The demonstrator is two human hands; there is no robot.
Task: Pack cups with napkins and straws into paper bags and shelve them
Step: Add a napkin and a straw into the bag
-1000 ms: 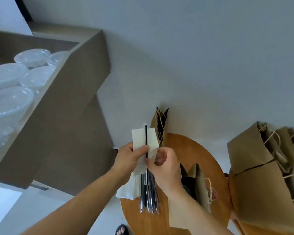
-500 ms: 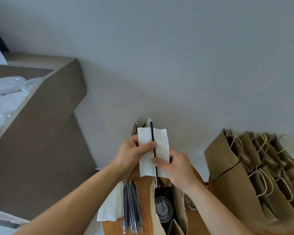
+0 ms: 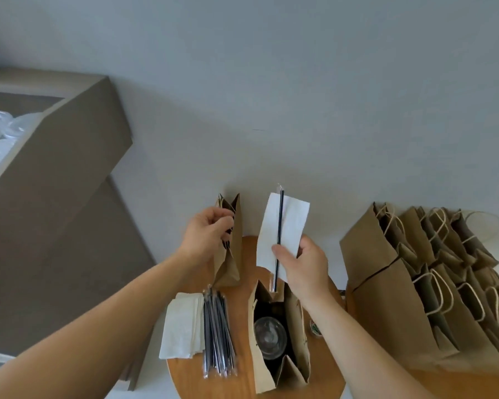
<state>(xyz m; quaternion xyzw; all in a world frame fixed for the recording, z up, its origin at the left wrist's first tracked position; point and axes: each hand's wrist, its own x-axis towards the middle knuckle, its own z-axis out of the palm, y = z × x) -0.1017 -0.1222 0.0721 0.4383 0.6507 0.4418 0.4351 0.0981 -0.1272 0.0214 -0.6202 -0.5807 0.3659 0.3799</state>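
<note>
My right hand pinches a white napkin together with a black wrapped straw, held upright above an open paper bag. That bag stands on the round wooden table and has a clear lidded cup inside. My left hand grips the top edge of a second paper bag standing at the table's far side. A stack of napkins and a bundle of wrapped straws lie on the table's left part.
Several brown paper bags with twine handles stand packed together at the right. A brown shelf unit at the left holds clear plastic lids or cups. A plain wall is behind.
My left hand let go of the napkin and moved left to the far bag. My right hand now holds napkin and straw alone. The view swung right and down.
</note>
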